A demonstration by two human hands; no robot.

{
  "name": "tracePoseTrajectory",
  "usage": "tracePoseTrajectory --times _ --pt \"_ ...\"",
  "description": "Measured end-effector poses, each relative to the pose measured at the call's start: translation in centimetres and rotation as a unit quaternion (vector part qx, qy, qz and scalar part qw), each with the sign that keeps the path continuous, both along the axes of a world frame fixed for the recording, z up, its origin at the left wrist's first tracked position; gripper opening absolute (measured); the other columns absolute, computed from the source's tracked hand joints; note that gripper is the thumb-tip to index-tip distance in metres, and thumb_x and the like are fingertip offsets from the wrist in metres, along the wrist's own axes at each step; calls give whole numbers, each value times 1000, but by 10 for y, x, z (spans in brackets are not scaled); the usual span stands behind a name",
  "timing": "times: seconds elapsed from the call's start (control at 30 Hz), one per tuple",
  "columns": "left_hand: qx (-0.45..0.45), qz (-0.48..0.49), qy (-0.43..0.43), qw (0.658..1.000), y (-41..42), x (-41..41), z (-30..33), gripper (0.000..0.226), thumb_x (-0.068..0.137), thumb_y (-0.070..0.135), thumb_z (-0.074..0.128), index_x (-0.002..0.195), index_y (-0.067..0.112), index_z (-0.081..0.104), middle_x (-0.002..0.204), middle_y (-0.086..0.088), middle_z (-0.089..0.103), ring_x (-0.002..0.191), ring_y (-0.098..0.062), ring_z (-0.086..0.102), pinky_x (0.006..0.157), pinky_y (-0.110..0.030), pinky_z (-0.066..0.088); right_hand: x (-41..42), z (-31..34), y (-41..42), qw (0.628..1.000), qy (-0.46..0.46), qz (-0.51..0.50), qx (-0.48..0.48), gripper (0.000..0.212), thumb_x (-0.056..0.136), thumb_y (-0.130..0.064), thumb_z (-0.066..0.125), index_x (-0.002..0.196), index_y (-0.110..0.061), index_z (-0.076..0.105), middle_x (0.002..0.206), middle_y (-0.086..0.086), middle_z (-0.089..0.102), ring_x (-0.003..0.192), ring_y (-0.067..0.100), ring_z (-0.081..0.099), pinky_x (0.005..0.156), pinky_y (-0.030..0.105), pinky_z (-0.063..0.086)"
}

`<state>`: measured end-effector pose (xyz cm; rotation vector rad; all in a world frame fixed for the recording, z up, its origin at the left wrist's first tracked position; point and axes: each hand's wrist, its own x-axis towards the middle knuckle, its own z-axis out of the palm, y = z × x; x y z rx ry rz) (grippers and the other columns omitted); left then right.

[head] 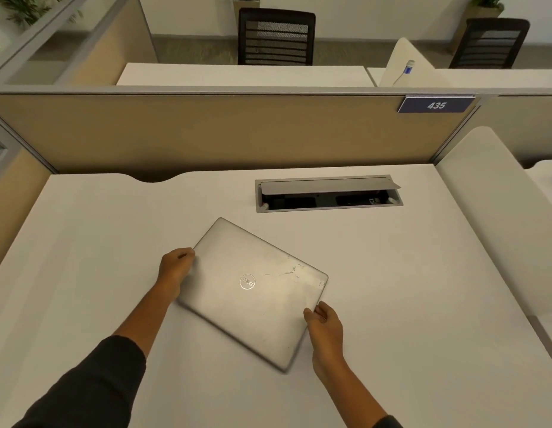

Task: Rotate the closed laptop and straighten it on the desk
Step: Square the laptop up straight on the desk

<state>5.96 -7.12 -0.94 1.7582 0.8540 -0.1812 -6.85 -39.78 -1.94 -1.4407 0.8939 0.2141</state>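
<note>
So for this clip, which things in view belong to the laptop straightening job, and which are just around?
Part of the job:
laptop, closed, lying skewed
left hand, at its left edge
right hand, at its right edge
desk

Just around:
cable box, lid up
number sign
chairs

bare desk (407, 288) all around laptop (253, 291), open cable box (328, 193) behind it

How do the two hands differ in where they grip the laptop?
The left hand holds the laptop on its left short edge, near the far corner. The right hand holds the opposite short edge, nearer the person. The left arm's dark sleeve shows more than the right's. Both grip the laptop's edges.
</note>
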Motion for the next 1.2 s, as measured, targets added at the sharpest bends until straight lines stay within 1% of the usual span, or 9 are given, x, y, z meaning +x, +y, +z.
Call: tracePoseTrajectory --times 0.13,0.3,0.5,0.6,0.67,0.83,0.93,1.03,1.2 --pt "-32 19 8 999 0 2 1 37 99 18 66 134 4 68 126 -4 64 113 -22 56 99 -30 42 4 -6 0 999 -2 -44 30 52 97 -5 72 147 -3 56 119 1 69 111 20 67 104 36 53" --pt "-65 52 16 996 -7 2 5 40 100 31 66 133 8 68 124 -4 62 112 -25 55 98 -33 42 20 -6 -8 997 -18 -61 43 55 96 -4 74 148 -3 56 130 8 69 118 23 66 108 38 52" --pt "-103 86 35 990 -8 -10 3 44 90 54 66 109 15 75 130 -10 73 113 -33 66 105 -45 52 62 -2 -27 998 -25 -49 24 46 95 -2 73 139 -2 61 114 3 69 96 13 65 78 22 50" --pt "-130 94 33 987 -13 -16 4 47 94 63 55 103 21 77 125 -11 75 100 -29 68 100 -46 54 85 -8 -35 999 -20 -40 5 44 92 -7 76 134 -2 65 117 5 71 108 22 68 98 35 55" --pt "-153 103 27 982 -22 -20 11 60 99 66 44 120 19 74 124 -7 74 98 -24 68 100 -46 54 98 -7 -38 999 -23 -33 -3 49 91 -12 78 138 -5 65 129 7 70 122 29 66 111 44 53" --pt "-199 142 18 970 -41 -30 26 78 103 69 22 135 13 66 102 -1 69 89 -18 63 71 -35 48 125 1 -46 999 -46 -1 -27 59 97 -17 75 151 -6 54 148 9 60 123 23 55 116 42 45" --pt "-214 160 10 964 -53 -33 34 86 102 72 16 138 10 64 105 -2 68 88 -16 61 67 -32 44 136 1 -52 997 -51 17 -49 59 98 -17 73 152 -6 52 150 10 58 122 22 53 116 41 43" --pt "-224 179 7 958 -56 -36 31 98 95 82 8 137 14 66 107 -3 69 92 -19 63 76 -35 48 145 1 -55 995 -57 39 -67 59 100 -19 72 153 -6 51 153 11 57 131 27 54 117 43 42" --pt "-231 184 7 955 -61 -39 31 115 84 92 1 143 16 64 132 -11 67 116 -30 61 98 -44 47 158 0 -59 993 -62 58 -87 58 100 -20 71 153 -7 51 154 12 56 139 33 53 120 47 40"
